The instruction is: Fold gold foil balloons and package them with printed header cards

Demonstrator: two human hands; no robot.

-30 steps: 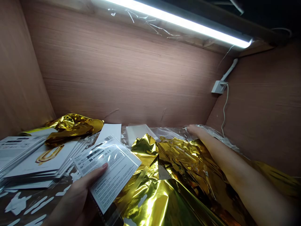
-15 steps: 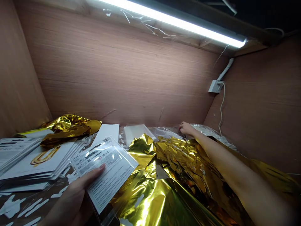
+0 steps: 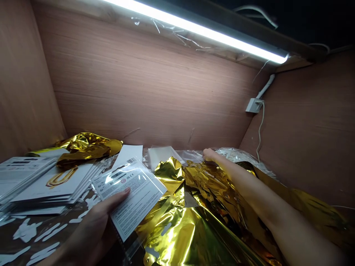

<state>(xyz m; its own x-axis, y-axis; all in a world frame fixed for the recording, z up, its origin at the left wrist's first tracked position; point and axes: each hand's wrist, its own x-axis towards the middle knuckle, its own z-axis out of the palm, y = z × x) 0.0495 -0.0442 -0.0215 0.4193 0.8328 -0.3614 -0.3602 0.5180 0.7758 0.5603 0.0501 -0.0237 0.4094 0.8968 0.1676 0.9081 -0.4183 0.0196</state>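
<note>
Packet [image 3: 131,199] sits in my left hand [image 3: 90,231], fingers closed on it, just beside stacked cards [image 3: 52,184]. My right hand [image 3: 210,155] stretches across gold foil [image 3: 210,188], fingers curled at clear plastic [image 3: 235,154]; I cannot tell whether they grip it.

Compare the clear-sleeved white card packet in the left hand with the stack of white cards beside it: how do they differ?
The clear-sleeved white card packet is a single item, tilted in the left hand; the stack of white cards is several lying flat. The packet shows a barcode and small print; the stack's top card shows a curved gold design. Both are flat white rectangles.
</note>
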